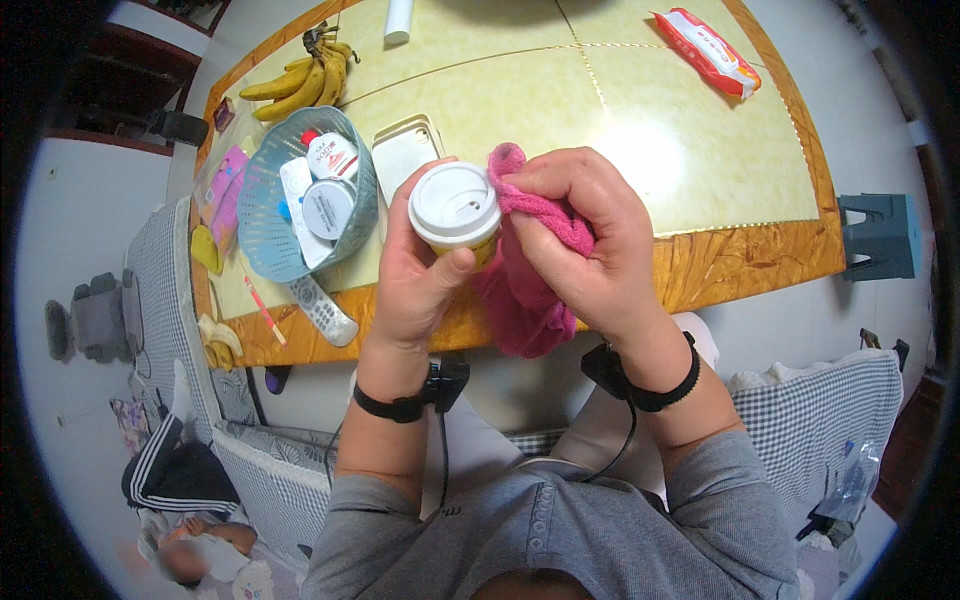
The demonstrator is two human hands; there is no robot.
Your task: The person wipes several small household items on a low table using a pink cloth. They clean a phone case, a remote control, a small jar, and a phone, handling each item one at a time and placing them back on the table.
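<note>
My left hand (pixel 416 277) is wrapped round a small yellow cup with a white plastic lid (pixel 454 201), held upright above the table's near edge. Just to its right, my right hand (pixel 592 236) pinches a pink cloth (pixel 525 300) between thumb and fingers. A bunched end of the cloth touches or nearly touches the lid's right side, and the rest hangs down over the wooden edge. Behind the cup lies a pale open phone case or tray (pixel 405 150), partly covered by my left hand.
On the table (pixel 742 259) are a blue plastic basket (pixel 259 251) with bottles and a white remote, bananas (pixel 304 86), a clear-wrapped remote (pixel 324 311), a red-and-white pen (pixel 264 310) and a wet-wipes pack (pixel 707 54). A grey stool (pixel 881 236) stands right; a person (pixel 195 525) reclines lower left.
</note>
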